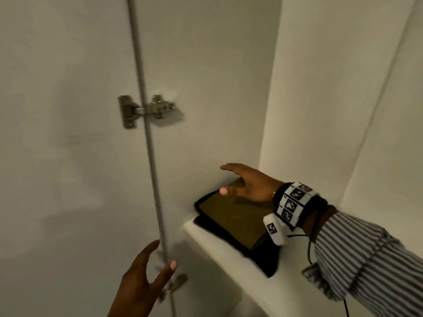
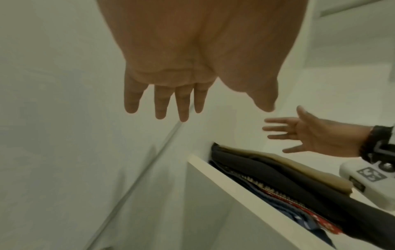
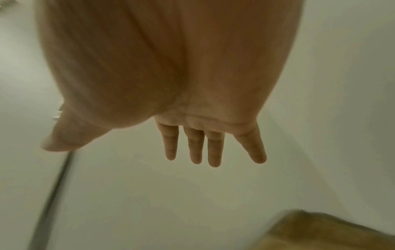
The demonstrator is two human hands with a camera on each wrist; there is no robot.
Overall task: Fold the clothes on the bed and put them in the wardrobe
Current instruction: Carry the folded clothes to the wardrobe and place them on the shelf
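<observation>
White panels (image 1: 68, 133) all round, metal hinge (image 1: 146, 109), dim warm light

Head view downward, wrist views close — shelf (image 1: 229, 259) shared

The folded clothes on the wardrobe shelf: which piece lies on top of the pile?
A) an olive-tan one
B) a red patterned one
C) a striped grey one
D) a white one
A: the olive-tan garment lies on top of the dark folded clothes on the shelf, under the open right hand, which hovers clear of it in the left wrist view.
</observation>
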